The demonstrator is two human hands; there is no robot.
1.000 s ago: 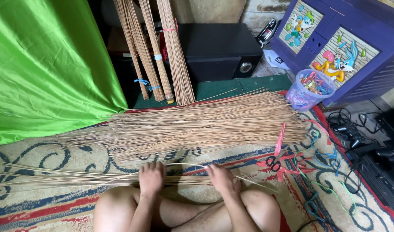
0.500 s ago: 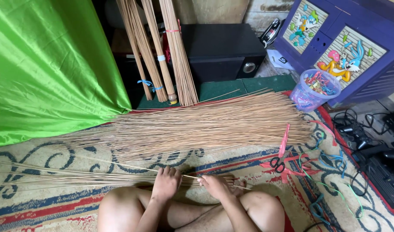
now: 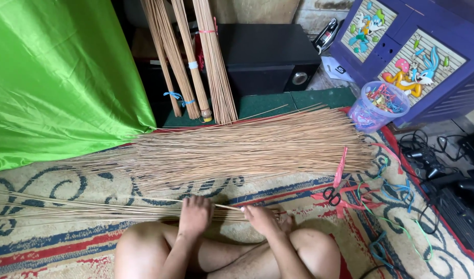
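Where the patterned rug (image 3: 66, 248) lies, sticks (image 3: 247, 150) spread.

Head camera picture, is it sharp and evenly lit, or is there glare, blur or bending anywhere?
Head view: mostly sharp, evenly lit by soft light; the shiny green cloth shows mild sheen; the left hand and right hand look slightly soft; the black speaker box sits in shadow; wide-angle bending tilts the purple cartoon cabinet.
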